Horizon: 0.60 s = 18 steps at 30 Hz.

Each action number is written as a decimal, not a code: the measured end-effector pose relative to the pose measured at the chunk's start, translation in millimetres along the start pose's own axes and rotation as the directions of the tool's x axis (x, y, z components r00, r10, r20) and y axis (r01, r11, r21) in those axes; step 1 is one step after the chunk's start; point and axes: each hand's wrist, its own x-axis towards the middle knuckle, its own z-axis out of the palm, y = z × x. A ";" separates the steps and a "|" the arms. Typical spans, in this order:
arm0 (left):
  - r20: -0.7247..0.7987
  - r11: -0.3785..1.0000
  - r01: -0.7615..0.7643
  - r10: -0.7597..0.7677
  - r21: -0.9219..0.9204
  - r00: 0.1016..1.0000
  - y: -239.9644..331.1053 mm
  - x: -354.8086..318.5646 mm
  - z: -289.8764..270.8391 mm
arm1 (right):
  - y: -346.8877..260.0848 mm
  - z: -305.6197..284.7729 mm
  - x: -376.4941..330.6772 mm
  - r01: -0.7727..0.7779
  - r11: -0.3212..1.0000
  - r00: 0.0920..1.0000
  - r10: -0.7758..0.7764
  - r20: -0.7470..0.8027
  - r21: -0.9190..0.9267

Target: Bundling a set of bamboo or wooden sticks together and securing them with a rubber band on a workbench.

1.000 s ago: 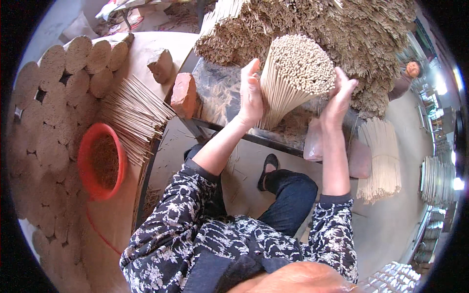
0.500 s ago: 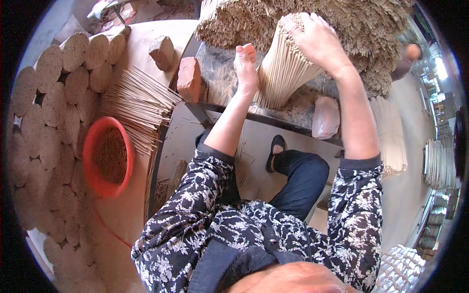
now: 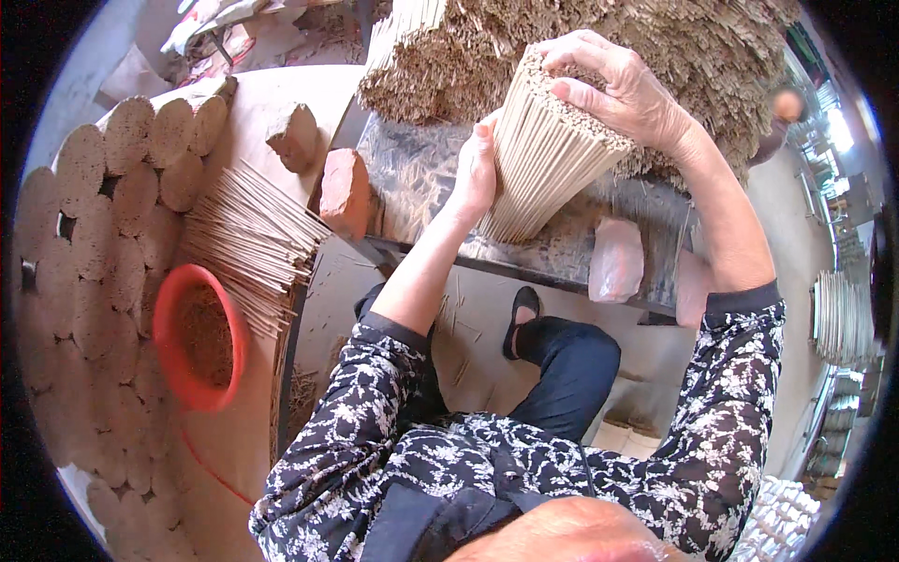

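A thick bundle of thin tan sticks (image 3: pixel 552 155) stands on the dark worktable (image 3: pixel 412 169), leaning a little, its upper end wider than its foot. My left hand (image 3: pixel 476 173) lies along the bundle's left side, palm against the sticks and thumb pointing up. Over the upper right rim curls my right hand (image 3: pixel 623 89), its thumb and fingers bent on the stick ends. The bundle is held between both hands. Behind it rises a large heap of similar sticks (image 3: pixel 693 56), partly hidden by my right hand.
Reddish bricks (image 3: pixel 345 192) and a plastic-wrapped block (image 3: pixel 616 260) sit near the table's edges. On the left surface are loose sticks (image 3: pixel 253 239), a red basin (image 3: pixel 239 342) with brown material, another brick (image 3: pixel 293 138), and stacked round bundles (image 3: pixel 112 239).
My left hand has come from beside the bundle onto its left side. My right hand has shifted from the top to the right rim, fingers now curled. The view has shifted slightly.
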 end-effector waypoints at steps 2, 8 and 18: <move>-0.018 0.998 0.037 -0.036 0.050 0.999 -4.5 8.2 -7.5 | -3.1 -3.9 2.7 -0.218 0.957 0.976 0.212 0.051 0.192; -0.166 0.996 0.094 -0.092 0.007 0.982 -12.4 15.6 -24.6 | -8.6 -3.4 -23.5 0.136 0.844 0.405 0.430 -0.807 0.518; -0.096 0.993 0.115 -0.115 -0.003 0.989 8.4 8.5 12.3 | -18.4 194.7 -86.5 0.020 0.499 0.214 0.844 -0.491 0.866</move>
